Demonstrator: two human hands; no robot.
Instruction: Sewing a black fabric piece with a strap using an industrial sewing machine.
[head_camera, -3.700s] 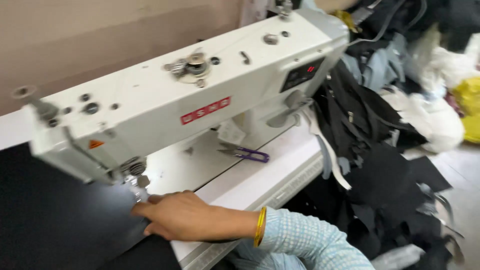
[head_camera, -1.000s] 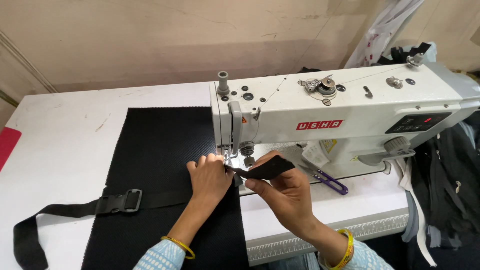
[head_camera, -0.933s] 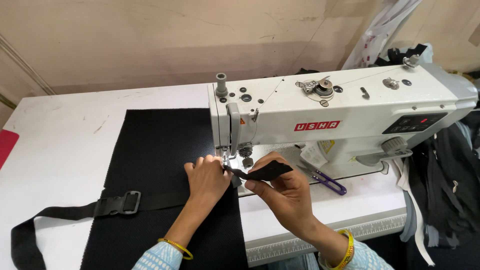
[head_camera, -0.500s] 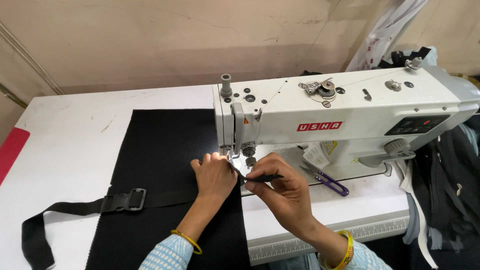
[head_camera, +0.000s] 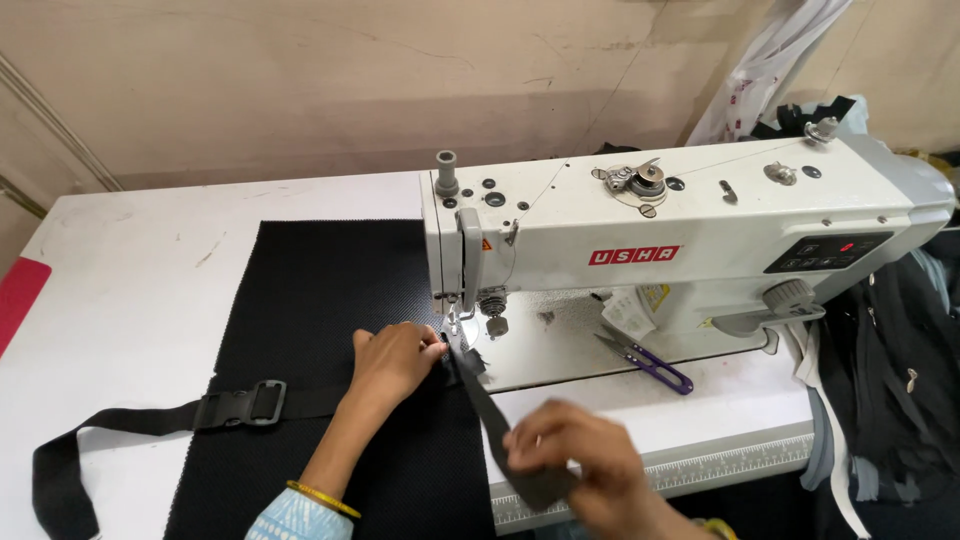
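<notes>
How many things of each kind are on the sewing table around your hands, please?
Sewing machine: 1
Black fabric panel: 1
Black webbing straps: 2, one with a buckle, one held by the right hand and pinned near the needle by the left hand
Purple-handled snips: 1
Total: 5

Left hand (head_camera: 392, 357) reaches forward, fingers pinched; right hand (head_camera: 570, 462), seemingly closed, sits nearer.

right hand (head_camera: 585, 460): blurred, wrist cut by bottom edge | needle: hidden behind left hand (head_camera: 395, 355) | strap (head_camera: 500, 425) end: covered by grip
</notes>
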